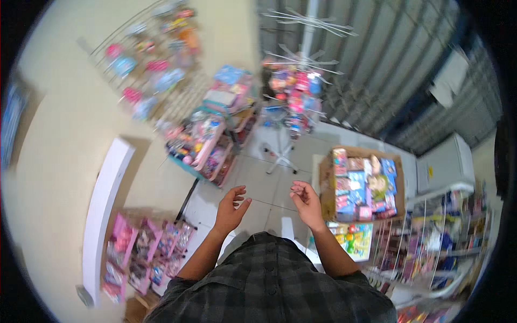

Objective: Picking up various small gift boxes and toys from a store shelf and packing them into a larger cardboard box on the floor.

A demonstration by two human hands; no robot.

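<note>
My left hand [232, 208] hangs in front of my body above the tiled floor [258, 196], fingers apart and nothing in them. Level with it on the other side, my right hand [307, 204] is loosely curled and also holds nothing. A cardboard box [328, 189] full of small packaged goods [357, 185] stands just right of my right hand, apart from it. Nearest to my left hand is a tiered rack of pink bins [216, 171] loaded with small colourful items. My checked shirt [270, 278] fills the bottom middle.
A white rotating display stand [282, 155] with hanging goods rises ahead by a corrugated metal shutter [371, 80]. Wire wall grid goods [157, 76] hang at upper left. More pink bins [137, 246] sit at lower left. A wire rack [428, 242] and white chest [442, 167] stand right.
</note>
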